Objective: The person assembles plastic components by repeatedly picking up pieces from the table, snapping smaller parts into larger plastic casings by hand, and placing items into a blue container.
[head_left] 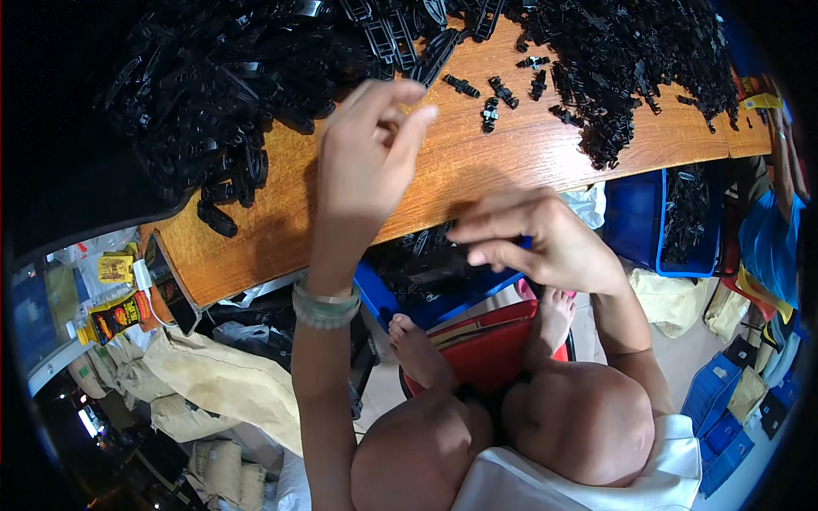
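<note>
My left hand (362,153) is raised over the table edge, empty, with its thumb and forefinger apart. It is nearest a heap of long black plastic clip-like parts (213,94), and its fingertips are close to a slender black frame piece (439,55). My right hand (554,238) hangs past the table's near edge, above a blue crate (379,298) holding black parts. Its fingers are bent, the thumb stands apart from them, and I see nothing gripped. A blurred dark piece (430,268) shows just below its fingertips; whether it is falling or lying in the crate is unclear.
A heap of small black clips (630,68) covers the right of the wooden table (460,162), with several loose clips (503,92) beside it. Another blue crate (635,221) stands at right, a red container (486,341) between my feet. A phone (173,285) leans at the left corner.
</note>
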`<move>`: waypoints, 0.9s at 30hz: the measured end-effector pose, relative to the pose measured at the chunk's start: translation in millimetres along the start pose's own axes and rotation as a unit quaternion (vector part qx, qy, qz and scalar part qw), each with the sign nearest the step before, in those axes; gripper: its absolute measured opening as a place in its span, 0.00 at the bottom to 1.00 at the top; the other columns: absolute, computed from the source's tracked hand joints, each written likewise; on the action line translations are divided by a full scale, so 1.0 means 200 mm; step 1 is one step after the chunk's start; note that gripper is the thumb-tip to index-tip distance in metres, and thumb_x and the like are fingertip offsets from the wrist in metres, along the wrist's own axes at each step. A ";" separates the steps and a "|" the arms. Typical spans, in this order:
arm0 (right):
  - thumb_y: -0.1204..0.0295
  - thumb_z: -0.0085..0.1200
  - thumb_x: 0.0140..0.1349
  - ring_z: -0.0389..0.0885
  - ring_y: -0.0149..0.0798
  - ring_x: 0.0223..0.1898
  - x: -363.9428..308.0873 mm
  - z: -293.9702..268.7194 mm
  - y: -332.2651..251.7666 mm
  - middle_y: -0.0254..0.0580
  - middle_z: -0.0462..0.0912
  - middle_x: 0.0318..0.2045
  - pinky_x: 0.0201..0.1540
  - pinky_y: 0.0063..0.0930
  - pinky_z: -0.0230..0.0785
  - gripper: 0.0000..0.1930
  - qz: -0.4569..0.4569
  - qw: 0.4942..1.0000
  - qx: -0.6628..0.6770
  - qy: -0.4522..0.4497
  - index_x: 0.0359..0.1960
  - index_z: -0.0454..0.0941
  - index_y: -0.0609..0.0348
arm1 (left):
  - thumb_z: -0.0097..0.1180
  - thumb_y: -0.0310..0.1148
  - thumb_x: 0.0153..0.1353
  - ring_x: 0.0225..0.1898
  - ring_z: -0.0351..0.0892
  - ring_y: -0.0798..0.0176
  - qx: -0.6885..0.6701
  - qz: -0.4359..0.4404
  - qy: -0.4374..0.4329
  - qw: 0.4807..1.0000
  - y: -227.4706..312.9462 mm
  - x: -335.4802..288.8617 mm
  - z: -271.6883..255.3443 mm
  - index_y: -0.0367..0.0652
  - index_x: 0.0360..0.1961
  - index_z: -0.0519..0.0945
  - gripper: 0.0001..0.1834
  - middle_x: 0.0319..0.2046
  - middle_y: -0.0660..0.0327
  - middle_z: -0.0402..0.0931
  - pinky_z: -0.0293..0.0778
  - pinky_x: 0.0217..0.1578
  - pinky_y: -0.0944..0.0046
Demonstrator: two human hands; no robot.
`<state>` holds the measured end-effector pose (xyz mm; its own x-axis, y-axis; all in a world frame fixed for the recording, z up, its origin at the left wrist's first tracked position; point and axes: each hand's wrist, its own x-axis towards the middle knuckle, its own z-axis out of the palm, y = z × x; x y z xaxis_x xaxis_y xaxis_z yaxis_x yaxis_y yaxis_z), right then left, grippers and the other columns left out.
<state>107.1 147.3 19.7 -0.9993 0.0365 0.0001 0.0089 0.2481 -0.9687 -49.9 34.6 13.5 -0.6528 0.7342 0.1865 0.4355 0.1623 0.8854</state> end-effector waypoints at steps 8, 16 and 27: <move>0.75 0.55 0.50 0.74 0.49 0.35 0.38 -0.09 0.18 0.47 0.75 0.30 0.37 0.38 0.67 0.05 -0.141 0.812 -0.448 0.347 0.28 0.78 0.62 | 0.61 0.33 0.50 0.30 0.79 0.50 0.386 0.107 0.059 0.914 -0.03 0.20 0.12 0.36 0.34 0.76 0.13 0.31 0.53 0.77 0.73 0.33 0.56; 0.79 0.55 0.55 0.77 0.30 0.30 0.32 -0.05 0.15 0.37 0.78 0.30 0.34 0.19 0.70 0.11 -0.128 0.918 -0.016 0.374 0.41 0.77 0.63 | 0.58 0.21 0.53 0.23 0.75 0.70 -0.241 -0.016 0.056 0.969 -0.01 -0.03 -0.04 0.32 0.37 0.68 0.12 0.27 0.58 0.74 0.71 0.21 0.76; 0.82 0.55 0.56 0.78 0.26 0.29 0.14 -0.02 0.06 0.39 0.81 0.28 0.33 0.17 0.70 0.09 -0.056 0.930 0.191 0.310 0.39 0.78 0.67 | 0.56 0.15 0.51 0.28 0.79 0.67 -0.247 -0.073 0.050 0.965 0.06 -0.19 0.00 0.28 0.39 0.73 0.12 0.30 0.53 0.77 0.78 0.29 0.73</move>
<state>78.7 154.5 8.5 -0.7801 0.6111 0.1341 -0.2250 -0.0740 -0.9715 -20.1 7.9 17.8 -0.7519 0.6562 0.0633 0.0026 -0.0932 0.9956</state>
